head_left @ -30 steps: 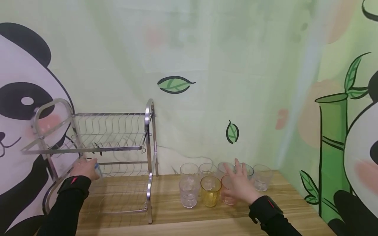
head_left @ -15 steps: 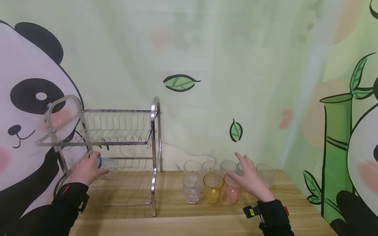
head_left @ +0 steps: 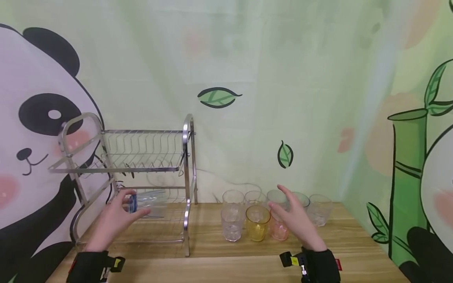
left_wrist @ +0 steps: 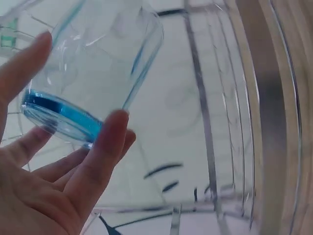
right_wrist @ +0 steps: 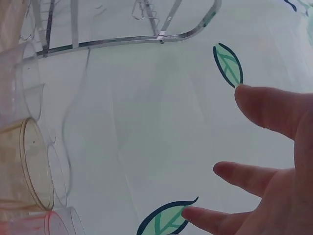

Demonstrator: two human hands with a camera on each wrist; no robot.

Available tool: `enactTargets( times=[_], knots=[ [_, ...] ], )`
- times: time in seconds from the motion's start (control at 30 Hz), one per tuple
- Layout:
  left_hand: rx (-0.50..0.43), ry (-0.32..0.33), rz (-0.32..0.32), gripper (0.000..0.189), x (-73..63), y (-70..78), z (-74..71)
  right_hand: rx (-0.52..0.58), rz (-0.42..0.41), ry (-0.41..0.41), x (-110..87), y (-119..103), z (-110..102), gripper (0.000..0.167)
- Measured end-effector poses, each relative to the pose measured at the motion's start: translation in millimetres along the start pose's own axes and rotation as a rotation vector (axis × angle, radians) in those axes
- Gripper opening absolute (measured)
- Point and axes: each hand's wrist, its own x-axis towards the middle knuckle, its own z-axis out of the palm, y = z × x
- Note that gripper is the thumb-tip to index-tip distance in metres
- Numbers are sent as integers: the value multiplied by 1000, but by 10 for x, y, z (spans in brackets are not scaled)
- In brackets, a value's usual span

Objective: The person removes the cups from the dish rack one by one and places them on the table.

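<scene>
My left hand [head_left: 115,216] grips a clear drinking glass [head_left: 152,203] with a blue base. It lies sideways, its base towards my palm and its mouth to the right, in front of the rack's lower level. In the left wrist view the thumb and fingers pinch this glass [left_wrist: 98,63] near its blue base. My right hand [head_left: 299,222] hovers, fingers spread and holding nothing, over the standing glasses. Nearest it are a pink glass [head_left: 278,231] and a yellow glass [head_left: 257,227], with a clear glass [head_left: 232,228] left of them.
A two-tier metal dish rack [head_left: 187,177] stands on the left of the wooden table [head_left: 212,267]. Several clear glasses stand in a back row, including one at the far right [head_left: 320,212]. A thin cable [head_left: 226,181] runs along the printed wall cloth behind.
My left hand has moved right and towards me with the glass, out from the rack's left side, and the glass shows more fully. The right hand has drawn back from the pink glass.
</scene>
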Motion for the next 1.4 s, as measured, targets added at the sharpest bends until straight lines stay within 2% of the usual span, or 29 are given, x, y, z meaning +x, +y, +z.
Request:
enactTargets(
  times=[0.13, 0.2, 0.33, 0.47, 0.87, 1.07, 1.2, 1.3, 1.4],
  knots=[
    [-206, -71, -53, 89, -83, 80, 70, 67, 42, 1, -6, -28, 9, 73],
    [-295, -73, -54, 87, -109, 113, 96, 98, 49, -1, -15, -40, 16, 69],
    [-413, -80, -47, 79, -153, 176, 135, 145, 50, -15, -40, -67, 51, 67],
    [-451, -97, -44, 81, -181, 238, 181, 164, 39, -46, -53, -83, 135, 65],
    [-443, -138, -27, 74, -208, 313, 387, 173, 27, -140, -86, -97, 472, 54],
    [-486, -163, 14, 73, -226, 466, 486, 206, 0, -211, -74, -99, 639, 57],
    [-579, -188, 24, 69, -236, 605, 641, 306, 23, -319, -55, -80, 781, 59],
    [-640, -211, 43, 68, -259, 692, 789, 432, 73, -384, -45, -51, 917, 63],
    [-642, -224, 84, 67, -288, 758, 923, 570, 131, -394, -42, -43, 1041, 68]
  ],
)
